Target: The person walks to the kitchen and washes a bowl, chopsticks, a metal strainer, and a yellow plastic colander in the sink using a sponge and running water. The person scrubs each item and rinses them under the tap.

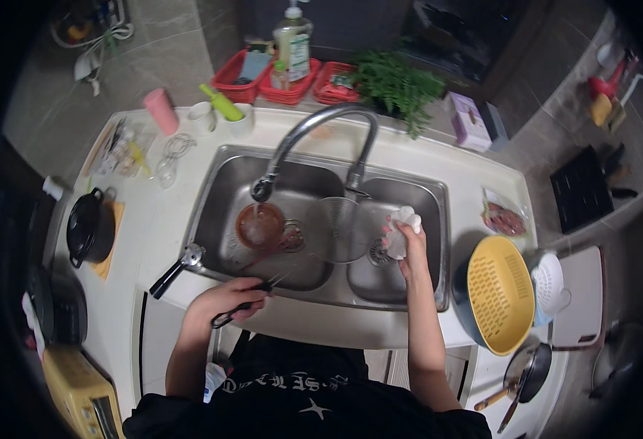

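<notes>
My left hand (240,299) grips a black-handled utensil (243,307) at the sink's front edge. Its thin metal end points over the left basin (299,269); the exact kind of tool is unclear. Above the right basin (365,285), my right hand (412,241) holds a crumpled white cloth or paper (397,238). Water runs from the chrome faucet (263,186) into a brown bowl (260,225) in the left basin. Beside the bowl lies a thin reddish item (266,255), reaching towards the drain. A round translucent piece (335,230) overlaps the divider between the basins.
A portafilter (181,266) rests across the sink's left front corner. Left stands a black pot (88,228). To the right are a yellow colander (499,296), a bagged food item (503,217) and pans (527,373). Red baskets (288,88) and a fern (398,82) line the back.
</notes>
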Tool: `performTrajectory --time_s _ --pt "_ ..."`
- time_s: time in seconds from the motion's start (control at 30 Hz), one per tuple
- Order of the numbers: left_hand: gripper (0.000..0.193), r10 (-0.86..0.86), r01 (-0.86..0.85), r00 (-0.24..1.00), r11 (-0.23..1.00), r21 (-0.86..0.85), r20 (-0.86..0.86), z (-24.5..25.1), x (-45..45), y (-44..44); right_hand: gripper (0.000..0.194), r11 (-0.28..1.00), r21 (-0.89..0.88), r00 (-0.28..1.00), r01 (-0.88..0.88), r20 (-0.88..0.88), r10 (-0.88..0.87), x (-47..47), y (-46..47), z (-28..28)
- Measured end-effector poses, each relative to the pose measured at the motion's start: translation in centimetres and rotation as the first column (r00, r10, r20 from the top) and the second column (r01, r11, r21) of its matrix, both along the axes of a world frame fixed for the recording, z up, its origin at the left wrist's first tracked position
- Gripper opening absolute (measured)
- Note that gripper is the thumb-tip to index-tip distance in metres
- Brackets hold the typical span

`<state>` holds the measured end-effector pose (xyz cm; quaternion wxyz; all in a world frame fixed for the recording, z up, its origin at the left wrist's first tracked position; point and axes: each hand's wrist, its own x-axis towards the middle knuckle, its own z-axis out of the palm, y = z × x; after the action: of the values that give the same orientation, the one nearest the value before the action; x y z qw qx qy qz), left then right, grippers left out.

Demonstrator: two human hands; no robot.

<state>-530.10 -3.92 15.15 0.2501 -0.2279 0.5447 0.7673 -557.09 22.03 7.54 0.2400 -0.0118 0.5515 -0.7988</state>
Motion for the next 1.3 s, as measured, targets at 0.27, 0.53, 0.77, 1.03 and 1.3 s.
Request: performTrajectory --time_s 0.27,0.53,0.77,1.03,1.3 --pt "0.017 0.322 -0.317 0.938 0.947 -0.062 0.127 -1.8 9.2 -6.8 0.049 0.901 -0.071 0.865 -0.427 0.257 0.431 4.2 -11.0 -3.8" --pt "0.018 0.247 -0.252 0.964 0.967 0.040 0.101 -3.5 10.9 -14.5 0.054 0.963 0.048 0.931 -0.265 0.271 0.243 10.8 -13.9 -5.3" --pt "0.012 -0.106 0.103 0.994 0.981 -0.161 -0.008 -5.6 11.4 -22.0 0.037 0.995 0.085 0.987 -0.052 0.153 0.038 19.0 -20.5 -2.8" --pt "0.019 -0.288 0.283 0.958 0.950 0.134 0.015 -4.8 9.8 -23.3 0.042 0.818 0.450 0.898 0.358 -0.405 -0.170 20.1 -19.8 -4.7" --pt "0.017 -0.410 0.408 0.912 0.895 0.181 -0.030 -6.8 4.5 -17.3 0.046 0.098 0.687 0.636 0.720 -0.710 0.303 14.5 -21.5 -6.3"
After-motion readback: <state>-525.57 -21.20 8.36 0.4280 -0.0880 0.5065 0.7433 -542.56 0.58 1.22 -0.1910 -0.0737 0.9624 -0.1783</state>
